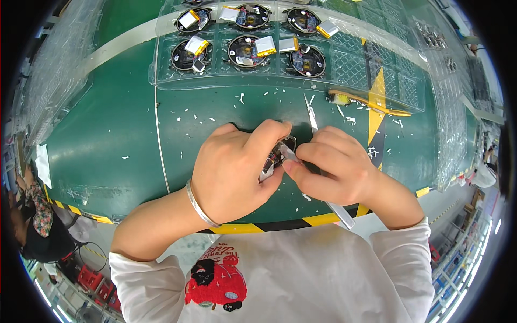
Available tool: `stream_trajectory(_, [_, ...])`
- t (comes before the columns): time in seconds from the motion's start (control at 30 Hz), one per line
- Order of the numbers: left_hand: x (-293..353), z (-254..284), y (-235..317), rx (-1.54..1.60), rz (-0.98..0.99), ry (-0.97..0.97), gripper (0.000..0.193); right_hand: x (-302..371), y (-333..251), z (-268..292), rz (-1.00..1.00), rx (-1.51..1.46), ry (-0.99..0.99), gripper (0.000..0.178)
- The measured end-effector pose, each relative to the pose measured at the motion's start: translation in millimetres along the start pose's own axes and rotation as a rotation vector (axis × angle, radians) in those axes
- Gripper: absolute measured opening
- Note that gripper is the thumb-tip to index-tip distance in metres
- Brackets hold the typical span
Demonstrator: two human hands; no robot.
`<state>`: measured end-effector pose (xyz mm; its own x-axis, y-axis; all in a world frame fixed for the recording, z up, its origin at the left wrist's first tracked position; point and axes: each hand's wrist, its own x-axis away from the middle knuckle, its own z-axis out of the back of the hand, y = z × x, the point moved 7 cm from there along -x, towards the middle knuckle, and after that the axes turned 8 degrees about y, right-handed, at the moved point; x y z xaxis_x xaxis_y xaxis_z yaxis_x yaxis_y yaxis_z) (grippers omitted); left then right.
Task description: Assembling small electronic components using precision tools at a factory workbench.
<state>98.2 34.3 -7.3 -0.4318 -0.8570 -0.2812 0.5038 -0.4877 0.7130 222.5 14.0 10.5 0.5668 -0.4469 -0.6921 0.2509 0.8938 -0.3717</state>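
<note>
Green table (pixel 129 121), littered with white scraps (pixel 241 98). Toward the far side, a clear tray (pixel 350 63) of round cases (pixel 309 64) and silver batteries (pixel 265 45); along its near edge, a yellow brush (pixel 392 111). Above the near part of the table, between both hands, a dark device (pixel 276 156): gripped in the left hand (pixel 231 167), with right hand (pixel 342 161) pinching a pale piece (pixel 288 152) against it. Under the right hand, a metal tool (pixel 341 213); held or loose, impossible to tell.
</note>
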Motion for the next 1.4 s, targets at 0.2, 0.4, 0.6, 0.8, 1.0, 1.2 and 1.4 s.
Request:
stream_trajectory(0.2, [0,-2,-1,-0.014,0.006,-0.01,0.047,1,-2,-2,0.062,0.041,-0.054,0.018])
stream_trajectory(0.4, [0,-2,-1,0.005,0.016,-0.011,0.047,2,-1,3,0.106,0.03,0.055,0.017])
stream_trajectory(0.6, [-1,-1,-1,-0.004,0.022,-0.019,0.047,2,3,2,0.056,-0.054,0.018,0.019])
stream_trajectory(0.8, [-1,-1,1,-0.017,0.028,-0.026,0.045,1,4,2,0.026,-0.029,0.021,0.019])
stream_trajectory(1.0, [-2,-1,2,-0.018,0.012,-0.004,0.045,0,-3,-2,0.057,0.051,0.01,0.017])
stream_trajectory(1.2, [-2,0,2,-0.019,0.027,-0.039,0.046,1,-4,-3,0.114,0.08,0.002,0.016])
stream_trajectory(1.4, [-2,-1,2,-0.015,0.036,-0.054,0.046,2,3,1,0.023,-0.071,-0.007,0.016])
